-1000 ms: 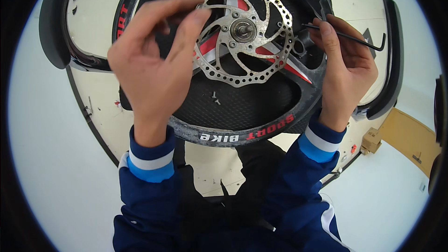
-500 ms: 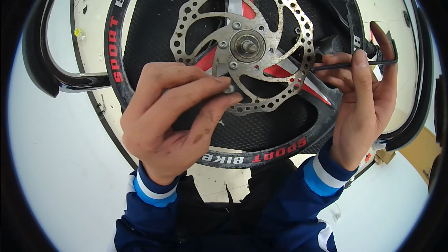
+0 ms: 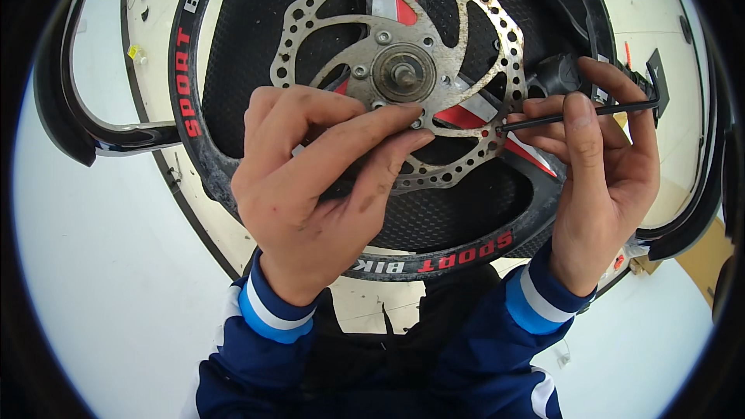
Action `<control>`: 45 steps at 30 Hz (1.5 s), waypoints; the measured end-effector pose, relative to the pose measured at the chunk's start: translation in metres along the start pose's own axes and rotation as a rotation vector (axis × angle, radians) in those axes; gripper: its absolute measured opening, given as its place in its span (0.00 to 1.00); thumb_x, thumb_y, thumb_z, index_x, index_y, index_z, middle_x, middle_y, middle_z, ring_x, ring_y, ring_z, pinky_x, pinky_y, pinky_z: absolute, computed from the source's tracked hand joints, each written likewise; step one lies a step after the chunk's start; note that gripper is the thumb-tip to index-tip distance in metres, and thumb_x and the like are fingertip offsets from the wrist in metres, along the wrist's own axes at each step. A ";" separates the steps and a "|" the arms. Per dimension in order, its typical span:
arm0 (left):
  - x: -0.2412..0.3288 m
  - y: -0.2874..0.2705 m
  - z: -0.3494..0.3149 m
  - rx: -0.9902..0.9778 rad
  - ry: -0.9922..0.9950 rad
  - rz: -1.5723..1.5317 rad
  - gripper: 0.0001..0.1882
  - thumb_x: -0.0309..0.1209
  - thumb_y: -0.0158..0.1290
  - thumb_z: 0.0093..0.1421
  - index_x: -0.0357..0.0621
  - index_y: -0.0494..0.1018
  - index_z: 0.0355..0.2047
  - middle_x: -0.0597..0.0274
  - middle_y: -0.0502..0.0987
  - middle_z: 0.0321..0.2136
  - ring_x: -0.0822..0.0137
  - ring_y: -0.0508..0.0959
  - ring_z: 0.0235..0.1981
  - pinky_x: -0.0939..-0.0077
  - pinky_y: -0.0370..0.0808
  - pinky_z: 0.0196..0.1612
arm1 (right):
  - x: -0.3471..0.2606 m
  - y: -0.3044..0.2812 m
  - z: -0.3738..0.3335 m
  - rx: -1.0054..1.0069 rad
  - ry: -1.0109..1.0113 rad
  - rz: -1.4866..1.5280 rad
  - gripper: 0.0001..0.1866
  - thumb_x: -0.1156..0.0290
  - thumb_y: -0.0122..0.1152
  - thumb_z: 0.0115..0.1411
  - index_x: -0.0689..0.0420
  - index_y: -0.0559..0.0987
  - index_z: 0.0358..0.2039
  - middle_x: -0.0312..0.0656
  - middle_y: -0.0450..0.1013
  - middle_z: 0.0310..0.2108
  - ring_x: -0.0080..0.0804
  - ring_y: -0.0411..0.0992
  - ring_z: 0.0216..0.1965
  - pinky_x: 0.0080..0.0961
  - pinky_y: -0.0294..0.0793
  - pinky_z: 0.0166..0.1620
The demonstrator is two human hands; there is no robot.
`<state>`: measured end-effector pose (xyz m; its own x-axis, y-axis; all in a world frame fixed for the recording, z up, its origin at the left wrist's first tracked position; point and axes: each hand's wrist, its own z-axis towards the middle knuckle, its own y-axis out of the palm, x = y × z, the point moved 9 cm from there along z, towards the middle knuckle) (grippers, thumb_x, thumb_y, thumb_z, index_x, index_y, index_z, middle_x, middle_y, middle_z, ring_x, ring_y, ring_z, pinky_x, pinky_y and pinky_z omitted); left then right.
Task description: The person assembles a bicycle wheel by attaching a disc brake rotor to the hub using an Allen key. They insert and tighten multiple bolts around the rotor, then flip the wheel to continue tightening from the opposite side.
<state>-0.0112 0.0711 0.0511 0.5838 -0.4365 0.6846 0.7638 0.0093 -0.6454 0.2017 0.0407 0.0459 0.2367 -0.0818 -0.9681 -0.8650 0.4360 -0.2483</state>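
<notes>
A perforated metal brake disc (image 3: 369, 46) lies face up on a black, red and silver bicycle wheel (image 3: 466, 252), with the axle (image 3: 404, 75) at its centre. Several bolts sit in the disc around the hub. Between thumb and forefinger, my left hand (image 3: 314, 178) pinches a small bolt (image 3: 417, 123) at a lower hole of the disc; the fingertips cover part of it. My right hand (image 3: 601, 167) is closed around a black L-shaped hex key (image 3: 543, 120). Its long end points left, over the disc's right edge, and its short bent end stands up at the right.
Curved glossy black bars (image 3: 136, 136) flank the wheel on the left and right. Beyond the disc's right side sits a black rounded part (image 3: 555, 75). A cardboard piece (image 3: 702, 244) lies at far right, and a small yellow item (image 3: 134, 52) at far left.
My left hand has moved right and slightly up, bringing the bolt from beside the disc's lower spoke to a hole near the hub. The hex key has shifted a little left and down.
</notes>
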 end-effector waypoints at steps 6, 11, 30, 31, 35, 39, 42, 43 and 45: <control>0.003 0.007 0.004 -0.010 0.021 0.050 0.15 0.20 0.72 0.45 0.38 0.85 0.36 0.63 0.75 0.26 0.69 0.72 0.30 0.77 0.67 0.32 | -0.002 -0.002 0.002 -0.003 -0.002 -0.020 0.19 0.70 0.59 0.68 0.67 0.73 0.56 0.56 0.81 0.34 0.39 0.84 0.34 0.20 0.84 0.37; 0.005 0.008 0.005 0.018 0.012 0.045 0.14 0.21 0.72 0.46 0.39 0.85 0.35 0.64 0.75 0.25 0.68 0.72 0.29 0.76 0.66 0.34 | -0.003 -0.001 0.000 -0.004 0.005 -0.006 0.20 0.70 0.60 0.68 0.67 0.73 0.56 0.55 0.81 0.34 0.39 0.84 0.34 0.20 0.84 0.37; 0.006 0.011 0.001 0.040 0.014 0.000 0.13 0.23 0.68 0.50 0.46 0.86 0.37 0.70 0.75 0.23 0.72 0.72 0.27 0.75 0.60 0.36 | -0.020 0.028 -0.012 -0.074 -0.127 0.101 0.10 0.78 0.66 0.63 0.69 0.79 0.43 0.50 0.81 0.37 0.38 0.83 0.39 0.27 0.85 0.42; 0.006 0.011 0.000 0.043 0.011 0.001 0.12 0.23 0.68 0.50 0.46 0.86 0.37 0.70 0.75 0.23 0.71 0.72 0.27 0.75 0.60 0.36 | -0.021 0.029 -0.012 -0.081 -0.132 0.096 0.10 0.78 0.66 0.63 0.69 0.79 0.43 0.50 0.81 0.37 0.37 0.83 0.39 0.27 0.85 0.42; 0.006 0.012 0.001 0.043 0.028 -0.014 0.12 0.21 0.67 0.50 0.46 0.86 0.37 0.69 0.74 0.23 0.70 0.72 0.27 0.75 0.60 0.36 | -0.027 0.032 -0.013 -0.097 -0.186 0.002 0.09 0.79 0.65 0.63 0.69 0.80 0.42 0.49 0.81 0.36 0.33 0.83 0.37 0.23 0.83 0.42; 0.005 0.012 0.000 0.047 0.031 -0.027 0.13 0.21 0.66 0.49 0.46 0.85 0.36 0.69 0.74 0.23 0.70 0.72 0.28 0.74 0.61 0.36 | -0.045 0.041 -0.017 -0.143 -0.332 -0.186 0.07 0.83 0.66 0.61 0.69 0.80 0.41 0.47 0.82 0.34 0.29 0.82 0.36 0.18 0.80 0.41; 0.004 0.010 -0.001 0.068 0.035 -0.041 0.13 0.21 0.67 0.48 0.46 0.85 0.35 0.70 0.74 0.22 0.70 0.72 0.27 0.74 0.61 0.35 | -0.055 0.046 -0.019 -0.157 -0.434 -0.248 0.08 0.84 0.67 0.60 0.69 0.81 0.40 0.46 0.82 0.34 0.27 0.82 0.35 0.17 0.79 0.41; 0.003 0.009 0.000 0.078 0.036 -0.046 0.13 0.21 0.67 0.47 0.46 0.85 0.35 0.70 0.74 0.22 0.70 0.73 0.27 0.75 0.62 0.35 | -0.055 0.047 -0.019 -0.154 -0.440 -0.249 0.08 0.85 0.67 0.59 0.69 0.81 0.40 0.46 0.82 0.34 0.27 0.82 0.35 0.17 0.79 0.41; 0.001 0.006 0.000 0.117 0.008 -0.065 0.13 0.20 0.68 0.46 0.47 0.85 0.34 0.71 0.75 0.22 0.71 0.73 0.26 0.76 0.63 0.35 | -0.053 0.047 -0.018 -0.143 -0.432 -0.261 0.08 0.85 0.68 0.59 0.68 0.81 0.40 0.46 0.82 0.34 0.27 0.82 0.35 0.17 0.79 0.41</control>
<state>-0.0064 0.0702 0.0481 0.5303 -0.4466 0.7207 0.8270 0.0855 -0.5556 0.1407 0.0490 0.0855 0.5871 0.2190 -0.7793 -0.7975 0.3217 -0.5104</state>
